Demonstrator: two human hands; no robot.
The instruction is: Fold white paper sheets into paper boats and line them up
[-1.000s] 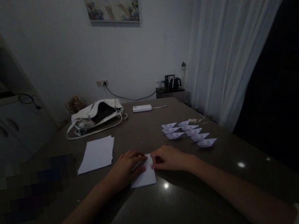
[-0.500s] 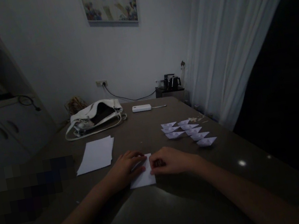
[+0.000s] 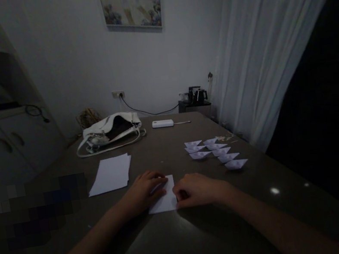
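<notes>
A folded white sheet of paper [image 3: 165,198] lies on the dark table [image 3: 183,242] right in front of me. My left hand [image 3: 144,189] lies flat on the sheet's left part, fingers stretched across it. My right hand [image 3: 197,190] rests at the sheet's right edge with its fingers curled and pressed down on that edge. To the right sit several small folded paper boats [image 3: 216,153] in a loose row. A stack of plain white sheets [image 3: 110,174] lies to the left.
A white handbag [image 3: 109,132] and a small white power bank [image 3: 162,123] with a cable sit at the table's far side. A kettle [image 3: 196,94] stands on a low stand by the curtain [image 3: 259,41]. Cabinets fill the left wall.
My right hand has slid a little down along the sheet's right edge. The left hand stays flat on the paper. The view has shifted slightly.
</notes>
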